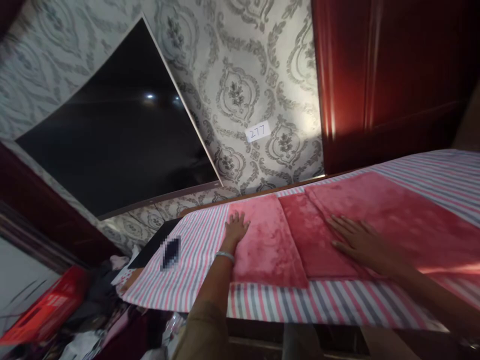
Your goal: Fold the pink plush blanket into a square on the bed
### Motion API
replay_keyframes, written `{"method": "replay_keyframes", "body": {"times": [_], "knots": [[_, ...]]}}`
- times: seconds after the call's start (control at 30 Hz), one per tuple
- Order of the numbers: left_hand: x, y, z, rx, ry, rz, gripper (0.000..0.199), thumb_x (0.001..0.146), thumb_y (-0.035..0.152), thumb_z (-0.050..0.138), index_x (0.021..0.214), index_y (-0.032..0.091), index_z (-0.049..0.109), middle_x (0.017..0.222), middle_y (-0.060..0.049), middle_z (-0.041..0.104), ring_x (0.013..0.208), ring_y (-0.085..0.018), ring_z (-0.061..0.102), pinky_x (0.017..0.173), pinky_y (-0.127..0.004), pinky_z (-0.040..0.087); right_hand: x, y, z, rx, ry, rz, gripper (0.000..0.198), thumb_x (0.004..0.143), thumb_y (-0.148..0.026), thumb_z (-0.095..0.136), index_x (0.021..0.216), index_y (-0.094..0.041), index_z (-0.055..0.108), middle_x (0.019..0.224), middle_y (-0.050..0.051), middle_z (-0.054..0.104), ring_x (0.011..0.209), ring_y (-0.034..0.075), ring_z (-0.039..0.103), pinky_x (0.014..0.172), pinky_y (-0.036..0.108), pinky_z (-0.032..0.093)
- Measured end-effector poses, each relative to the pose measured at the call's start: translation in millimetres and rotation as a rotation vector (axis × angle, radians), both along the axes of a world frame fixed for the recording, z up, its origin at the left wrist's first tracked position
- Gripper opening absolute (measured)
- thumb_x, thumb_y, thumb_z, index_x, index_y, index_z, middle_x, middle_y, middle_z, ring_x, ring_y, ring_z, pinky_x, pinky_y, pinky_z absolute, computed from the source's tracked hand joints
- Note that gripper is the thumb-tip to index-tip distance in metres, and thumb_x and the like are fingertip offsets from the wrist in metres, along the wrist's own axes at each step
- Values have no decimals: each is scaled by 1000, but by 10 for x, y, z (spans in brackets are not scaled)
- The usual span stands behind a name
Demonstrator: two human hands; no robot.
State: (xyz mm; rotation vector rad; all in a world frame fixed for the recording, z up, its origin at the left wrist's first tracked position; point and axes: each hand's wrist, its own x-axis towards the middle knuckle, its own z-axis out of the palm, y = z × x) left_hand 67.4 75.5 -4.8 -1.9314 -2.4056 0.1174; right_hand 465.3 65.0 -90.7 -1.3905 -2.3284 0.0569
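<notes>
Pink plush cloth [337,235] lies folded in layers on a bed covered by a striped sheet [195,280]. The left hand [235,227], a silver bangle [225,256] at its wrist, rests flat with fingers spread on the cloth's left edge, its grip released. The right hand [358,240] presses palm down on the middle fold, fingers straight, grasping nothing. Behind the bed stand a dark screen [120,135] and patterned wallpaper [240,90] bearing a label marked 277 [258,131].

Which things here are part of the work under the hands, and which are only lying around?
In use: pink blanket, left hand, right hand, striped sheet.
Lying around: red box, clothes pile, television, paper label.
</notes>
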Motion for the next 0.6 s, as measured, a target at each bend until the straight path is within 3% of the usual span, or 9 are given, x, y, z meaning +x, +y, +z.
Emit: {"method": "replay_keyframes", "body": {"times": [0.17, 0.3, 0.43, 0.6], "knots": [[114, -113, 238, 6, -2, -74, 53, 102, 43, 28, 151, 27, 41, 163, -10, 34, 152, -28, 27, 120, -58, 22, 8, 75, -109, 81, 6, 20, 71, 94, -60, 31, 153, -23, 43, 155, 11, 43, 146, 32, 35, 117, 60, 30], [460, -244, 336, 0, -39, -197, 54, 102, 47, 27, 151, 29, 41, 162, -6, 36, 153, -24, 25, 124, -51, 18, 0, 112, -178, 79, 8, -5, 75, 93, -64, 31, 153, -21, 42, 156, 10, 42, 147, 31, 32, 119, 61, 26], [919, -367, 141, -24, -103, -367, 63, 99, 59, 31, 156, 34, 31, 168, -3, 24, 155, -28, 17, 124, -54, 18, -16, 94, -149, 85, -1, -13, 73, 92, -64, 30, 152, -25, 44, 156, 8, 42, 148, 31, 32, 119, 59, 26], [1163, -490, -180, 95, -85, -446, 69, 97, 64, 31, 158, 33, 26, 167, -7, 26, 153, -37, 20, 120, -66, 18, -15, 27, -11, 27, -38, -19, 74, 92, -63, 30, 153, -23, 43, 158, 8, 39, 147, 31, 33, 119, 58, 27]]}}
